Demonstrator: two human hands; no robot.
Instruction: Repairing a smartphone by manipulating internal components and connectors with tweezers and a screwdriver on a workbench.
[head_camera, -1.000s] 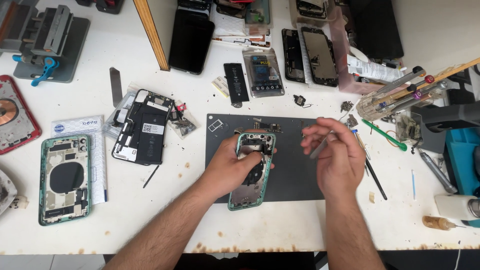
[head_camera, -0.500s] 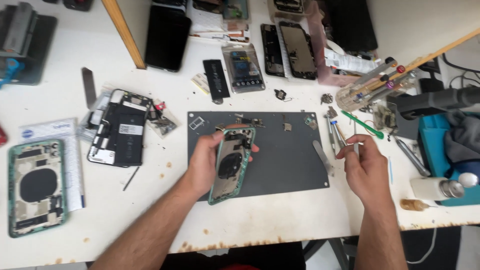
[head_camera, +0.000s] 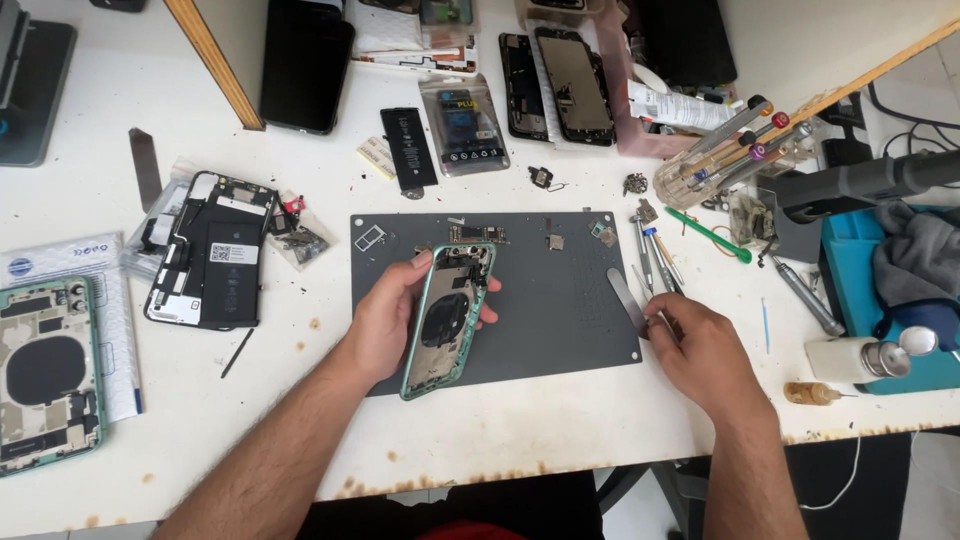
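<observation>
Left hand (head_camera: 385, 320) closed around a green-edged phone housing (head_camera: 448, 318): thumb on the near long edge, fingers wrapped behind, fingertips showing past the far edge. Housing held tilted, inside face up toward the camera, its lower end just above or resting on the grey work mat (head_camera: 500, 295); cannot tell which. Interior looks largely stripped: a round dark coil area in the middle, no battery and no screen in it.

Right hand (head_camera: 700, 350) lies palm-down at the mat's right edge, fingers curled loosely over the tools there. It touches or nearly touches a flat metal pry blade (head_camera: 627, 298) just ahead of its fingertips; a firm grip is not visible, so cannot tell whether it has hold of anything. Beyond the fingertips, a small cluster of screwdrivers (head_camera: 655, 255), and further out a green plastic spudger (head_camera: 708, 233).

Ahead of the left hand, on the mat's far part: small loose parts and brackets (head_camera: 478, 234). Further out on the table (head_camera: 560, 420): a black battery (head_camera: 408, 148) and a bagged part (head_camera: 463, 125). Well to the left of the left hand: an opened phone with battery in place (head_camera: 212, 262) and a second green housing (head_camera: 48, 372).

Progress, judged from the layout: the held housing is emptied, its parts sit apart on the mat, nothing visibly refitted yet. Tool selection appears in hand; reassembly or further stripping remains.
</observation>
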